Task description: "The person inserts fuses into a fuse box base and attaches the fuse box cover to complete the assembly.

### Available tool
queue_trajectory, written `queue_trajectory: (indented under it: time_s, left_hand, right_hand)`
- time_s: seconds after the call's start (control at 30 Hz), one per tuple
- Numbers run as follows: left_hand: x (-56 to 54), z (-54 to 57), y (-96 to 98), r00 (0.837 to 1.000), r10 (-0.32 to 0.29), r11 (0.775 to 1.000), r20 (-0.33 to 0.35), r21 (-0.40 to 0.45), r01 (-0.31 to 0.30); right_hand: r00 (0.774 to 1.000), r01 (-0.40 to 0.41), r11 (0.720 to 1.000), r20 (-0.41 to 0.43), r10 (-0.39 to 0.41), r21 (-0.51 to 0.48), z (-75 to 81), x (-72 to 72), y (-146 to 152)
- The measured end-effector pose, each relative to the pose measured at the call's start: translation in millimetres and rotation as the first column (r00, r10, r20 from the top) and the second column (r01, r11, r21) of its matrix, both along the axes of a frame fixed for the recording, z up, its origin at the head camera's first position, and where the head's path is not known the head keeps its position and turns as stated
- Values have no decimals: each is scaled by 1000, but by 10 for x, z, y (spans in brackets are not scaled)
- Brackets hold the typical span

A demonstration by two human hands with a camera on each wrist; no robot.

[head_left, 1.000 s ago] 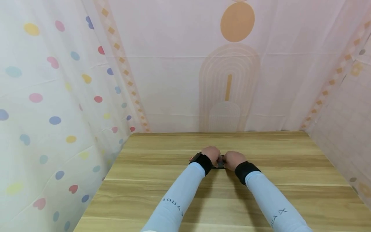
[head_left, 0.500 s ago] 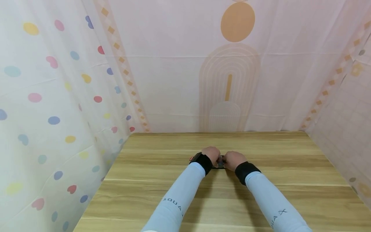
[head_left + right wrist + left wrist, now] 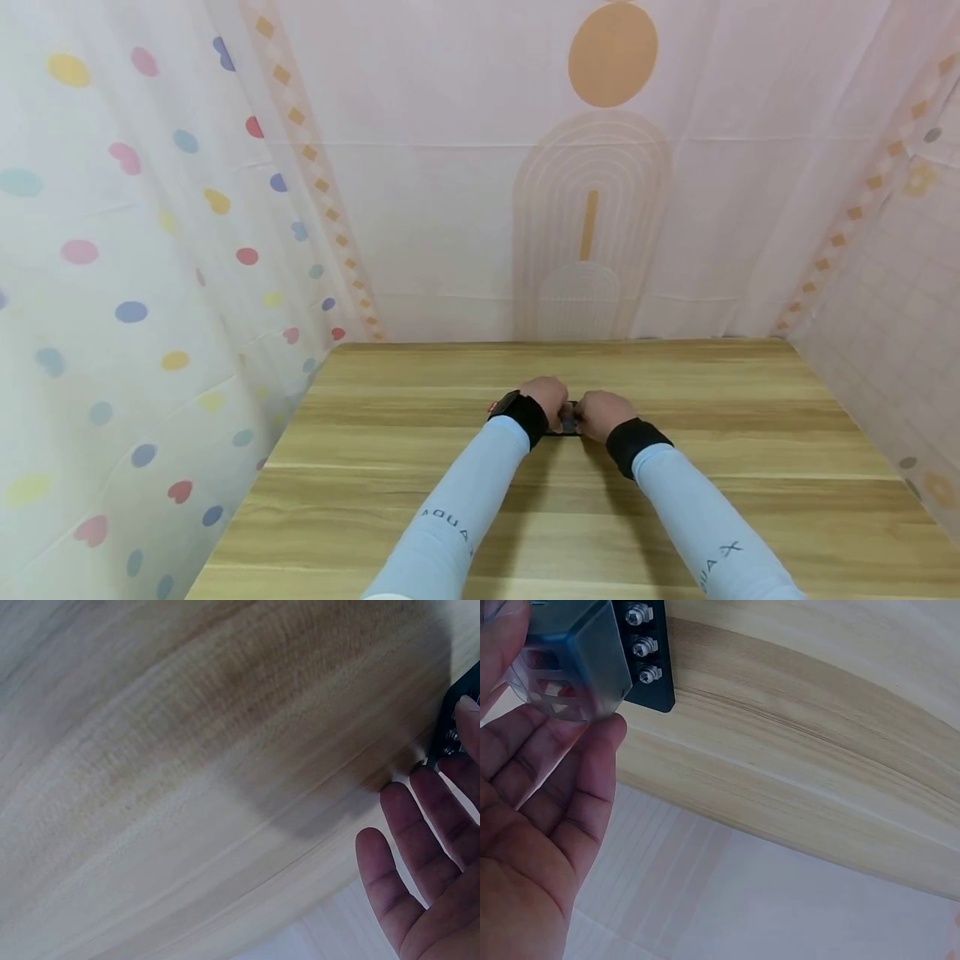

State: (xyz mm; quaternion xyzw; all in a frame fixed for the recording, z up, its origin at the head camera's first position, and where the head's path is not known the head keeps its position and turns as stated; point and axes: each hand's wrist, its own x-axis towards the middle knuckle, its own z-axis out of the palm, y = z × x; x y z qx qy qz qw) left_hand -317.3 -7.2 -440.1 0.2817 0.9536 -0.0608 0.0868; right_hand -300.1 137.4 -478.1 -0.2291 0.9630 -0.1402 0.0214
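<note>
Between both hands, on the wooden table, lies a small electrical device (image 3: pixel 568 420) with a black base and a clear plastic cover. The left wrist view shows the clear cover (image 3: pixel 592 656) close up, with reddish and pale parts behind it. A row of metal terminal screws (image 3: pixel 643 646) runs along the black base (image 3: pixel 657 696). My left hand (image 3: pixel 546 397) holds the cover between thumb and fingertips. At the opposite end, my right hand (image 3: pixel 604 415) pinches the edge of the base (image 3: pixel 447 724) with thumb and index finger; its other fingers (image 3: pixel 409 832) extend loosely.
The wooden tabletop (image 3: pixel 420 417) reaches back to a pale patterned curtain (image 3: pixel 450 208). A dotted curtain (image 3: pixel 172 275) borders the left side and another pale one (image 3: pixel 885 333) the right. Black bands circle both wrists.
The head view has shifted slightly, so the curtains and table appear a little further left. Both hands stay at the device with hardly any visible movement.
</note>
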Motion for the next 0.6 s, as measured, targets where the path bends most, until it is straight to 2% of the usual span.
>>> queue_trajectory:
  time_s: [0.33, 0.6]
  left_hand:
    - [-14, -7, -22, 1000, 1, 1000, 15, 21, -1]
    - [-21, -17, -24, 1000, 9, 1000, 17, 2, -9]
  right_hand:
    - [1000, -11, 1000, -17, 11, 6, -14, -2, -15]
    - [1000, -13, 1000, -17, 13, 12, -24, 1, -22]
